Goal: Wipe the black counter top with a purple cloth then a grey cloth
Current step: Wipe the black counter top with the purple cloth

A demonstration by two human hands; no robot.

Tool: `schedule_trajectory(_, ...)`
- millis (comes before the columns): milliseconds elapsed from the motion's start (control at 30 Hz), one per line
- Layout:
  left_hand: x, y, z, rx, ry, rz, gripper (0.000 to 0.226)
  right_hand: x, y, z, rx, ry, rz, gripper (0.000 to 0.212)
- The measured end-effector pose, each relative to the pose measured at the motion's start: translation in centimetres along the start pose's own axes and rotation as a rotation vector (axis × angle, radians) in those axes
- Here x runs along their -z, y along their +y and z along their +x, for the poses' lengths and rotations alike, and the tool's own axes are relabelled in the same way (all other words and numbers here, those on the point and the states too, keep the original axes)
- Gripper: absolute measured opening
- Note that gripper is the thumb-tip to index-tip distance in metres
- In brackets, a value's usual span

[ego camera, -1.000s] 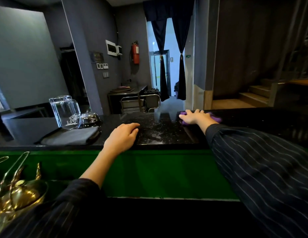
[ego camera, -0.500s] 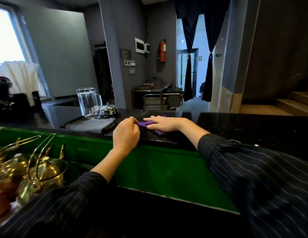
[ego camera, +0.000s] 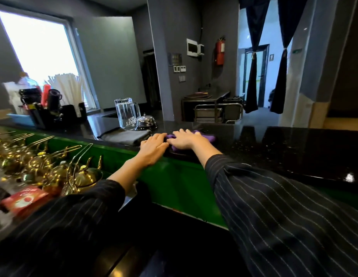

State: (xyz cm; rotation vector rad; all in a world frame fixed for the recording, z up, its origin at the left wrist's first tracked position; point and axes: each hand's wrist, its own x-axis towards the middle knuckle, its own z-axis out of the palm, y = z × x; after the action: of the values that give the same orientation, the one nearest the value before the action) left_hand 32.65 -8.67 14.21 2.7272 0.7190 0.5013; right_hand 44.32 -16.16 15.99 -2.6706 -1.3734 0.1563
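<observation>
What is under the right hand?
The purple cloth lies flat under the right hand on the black counter. Its edges show past the fingers; its middle and the counter beneath are covered.

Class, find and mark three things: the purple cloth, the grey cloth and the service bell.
purple cloth [ego camera: 209, 137], head view, corner showing past the right hand.
grey cloth [ego camera: 125, 135], head view, middle of its folded top.
service bell [ego camera: 145, 121], head view, its dome.

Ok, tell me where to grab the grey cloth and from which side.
Take the grey cloth at its near right corner, coming from the right with the left hand, which rests just beside it. It lies folded flat on the counter, so pinch the layered edge from above. The mug and bell crowd its far side.
</observation>
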Motion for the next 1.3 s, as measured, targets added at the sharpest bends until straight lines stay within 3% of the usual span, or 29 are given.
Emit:
schedule_trajectory(100,-0.1,0.6,-0.9,0.057,0.03,-0.054,0.048,0.1,1.0,-3.0,0.126,-0.014,-0.008,0.064)
schedule_trajectory(200,-1.0,2.2,-2.0,0.005,0.084,-0.023,0.046,1.4,4.3,-5.8,0.149,-0.053,0.036,0.06)
schedule_trajectory(300,-2.3,5.0,-3.0,-0.104,0.012,-0.03,0.051,2.0,8.2,-6.9,0.013,-0.014,0.063,0.062)
schedule_trajectory(467,-2.6,7.7,-3.4,-0.046,-0.085,0.051,0.05,1.3,9.0,-6.2,-0.286,0.095,0.055,0.067)
schedule_trajectory(633,-0.8,9.0,-2.5,0.059,-0.258,0.218,0.048,1.0,7.4,-8.6,-0.116,0.084,0.06,0.063)
schedule_trajectory(700,-1.1,10.7,-2.1,0.095,-0.199,0.244,0.042,0.9,8.6,-10.5,-0.084,0.076,0.067,0.062)
schedule_trajectory(833,-4.0,17.9,-3.5,-0.075,-0.029,-0.003,0.04,1.3,13.2,-15.5,-0.175,0.133,0.029,0.059)
schedule_trajectory(1000,-6.9,26.0,-6.7,-0.317,-0.105,-0.123,0.04,2.1,19.9,-23.2,-0.398,0.172,0.034,0.059)
schedule_trajectory(1067,-7.5,27.8,-7.6,-0.371,-0.166,-0.106,0.043,2.2,21.9,-26.0,-0.47,0.18,0.031,0.061)
schedule_trajectory(1200,-8.3,28.6,-8.4,-0.496,-0.29,0.176,0.048,2.7,25.5,-30.4,-0.593,0.202,0.033,0.064)
schedule_trajectory(1300,-8.2,29.0,-8.0,-0.433,-0.326,0.146,0.049,3.0,28.3,-32.9,-0.708,0.235,0.049,0.063)
